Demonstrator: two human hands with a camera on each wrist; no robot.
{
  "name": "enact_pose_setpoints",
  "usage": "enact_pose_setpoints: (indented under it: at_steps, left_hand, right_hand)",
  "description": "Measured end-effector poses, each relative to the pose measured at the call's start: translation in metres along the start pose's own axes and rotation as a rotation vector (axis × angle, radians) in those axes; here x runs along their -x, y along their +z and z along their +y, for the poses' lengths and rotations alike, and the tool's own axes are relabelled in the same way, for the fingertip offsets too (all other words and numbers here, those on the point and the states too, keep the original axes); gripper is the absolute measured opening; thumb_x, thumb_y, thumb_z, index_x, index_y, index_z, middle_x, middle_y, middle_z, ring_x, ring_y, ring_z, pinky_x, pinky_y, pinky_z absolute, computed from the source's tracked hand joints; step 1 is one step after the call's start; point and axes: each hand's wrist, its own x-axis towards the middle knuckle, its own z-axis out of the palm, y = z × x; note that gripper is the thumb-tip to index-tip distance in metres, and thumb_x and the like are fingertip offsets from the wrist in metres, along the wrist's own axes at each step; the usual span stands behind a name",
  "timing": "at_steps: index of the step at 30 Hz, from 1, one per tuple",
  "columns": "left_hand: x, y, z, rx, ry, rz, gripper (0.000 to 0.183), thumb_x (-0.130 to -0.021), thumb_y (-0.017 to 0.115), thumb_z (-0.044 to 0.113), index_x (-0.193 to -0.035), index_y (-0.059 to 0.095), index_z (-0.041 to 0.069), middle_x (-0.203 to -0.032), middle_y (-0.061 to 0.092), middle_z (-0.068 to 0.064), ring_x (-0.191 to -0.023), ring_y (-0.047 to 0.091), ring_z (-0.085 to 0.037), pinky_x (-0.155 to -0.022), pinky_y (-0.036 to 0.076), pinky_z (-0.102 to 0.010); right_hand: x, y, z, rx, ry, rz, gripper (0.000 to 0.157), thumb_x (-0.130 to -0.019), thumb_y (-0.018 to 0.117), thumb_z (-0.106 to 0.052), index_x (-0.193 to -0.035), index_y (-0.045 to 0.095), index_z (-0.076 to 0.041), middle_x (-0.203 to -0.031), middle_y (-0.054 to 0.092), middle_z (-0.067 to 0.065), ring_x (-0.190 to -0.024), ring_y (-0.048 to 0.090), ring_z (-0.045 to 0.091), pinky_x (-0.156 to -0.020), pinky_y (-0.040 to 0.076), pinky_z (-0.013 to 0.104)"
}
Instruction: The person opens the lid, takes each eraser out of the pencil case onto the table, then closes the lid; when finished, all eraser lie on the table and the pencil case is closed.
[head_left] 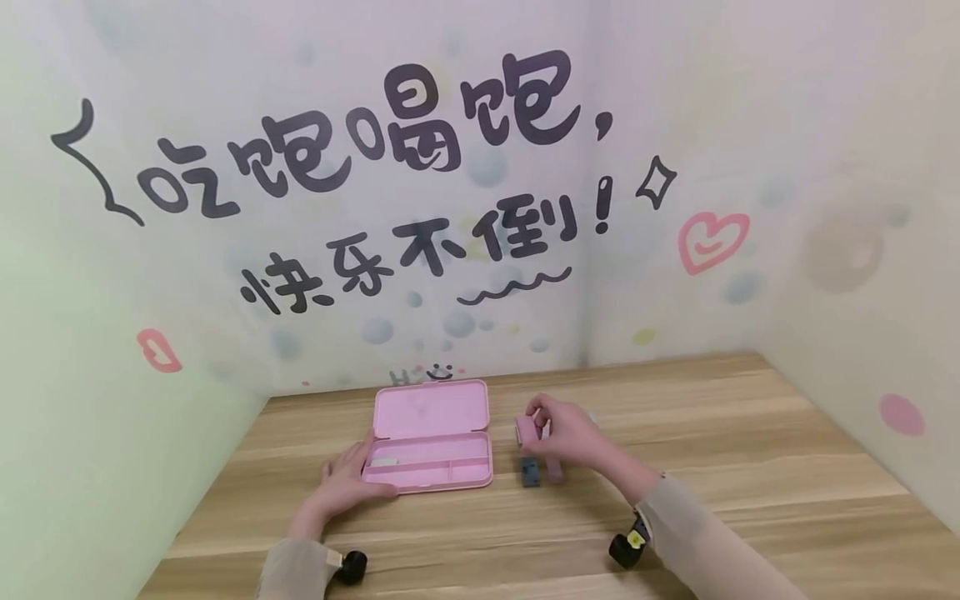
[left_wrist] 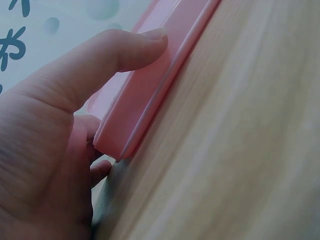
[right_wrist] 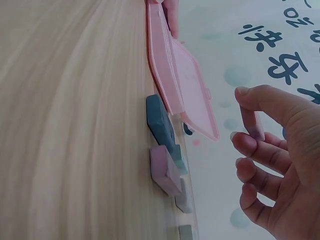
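A pink pencil case [head_left: 470, 473] lies with its lid [head_left: 431, 408] raised toward the wall. Its tray has dividers, and a small white block [head_left: 385, 461] sits at its left. My left hand [head_left: 347, 482] holds the case's left end, thumb along the front wall [left_wrist: 145, 95] and fingers around the side. To the right of the case, my right hand [head_left: 570, 429] pinches a small pink block [head_left: 527, 431] between thumb and fingers. Below that hand lie a dark blue block [right_wrist: 159, 120] and a mauve block [right_wrist: 165, 171].
Farther back in the right wrist view are a light teal block [right_wrist: 178, 159], a pale grey block [right_wrist: 184, 197] and a grey-green block [right_wrist: 185, 232]. The wooden table [head_left: 720, 467] meets a printed wall [head_left: 315, 350] behind the case, with side walls left and right.
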Motion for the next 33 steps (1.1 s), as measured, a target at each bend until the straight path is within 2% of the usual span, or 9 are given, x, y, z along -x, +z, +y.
enact_pose_setpoints:
  at_steps: [6,18,33]
  left_hand:
    - [-0.001,0.000,-0.002,0.027,-0.016,-0.009,0.118,-0.071,0.081,0.047,-0.154,0.011,0.002,-0.153,0.020,-0.031,-0.142,0.012,-0.047,-0.105,-0.008,-0.070]
    - [-0.001,0.000,-0.002,0.027,-0.004,-0.017,0.117,-0.072,0.081,0.046,-0.154,0.011,0.002,-0.152,0.021,-0.032,-0.141,0.012,-0.048,-0.104,-0.007,-0.071]
    - [-0.003,0.002,-0.004,0.020,0.005,-0.003,0.118,-0.070,0.081,0.047,-0.154,0.012,0.000,-0.152,0.021,-0.033,-0.140,0.013,-0.049,-0.104,-0.007,-0.071]
  right_hand:
    - [0.011,-0.008,0.006,0.008,0.032,0.022,0.043,-0.070,0.085,-0.017,-0.102,0.057,-0.011,-0.078,0.058,-0.005,-0.057,0.050,0.010,-0.050,0.043,0.025]
    - [0.032,-0.019,0.021,-0.005,0.016,0.056,0.038,-0.069,0.082,-0.013,-0.097,0.057,-0.006,-0.074,0.057,-0.003,-0.064,0.051,0.010,-0.054,0.043,0.024]
    - [0.041,-0.020,0.030,-0.015,0.169,0.062,0.043,-0.067,0.084,-0.012,-0.100,0.058,-0.005,-0.075,0.057,-0.001,-0.065,0.052,0.013,-0.055,0.044,0.026]
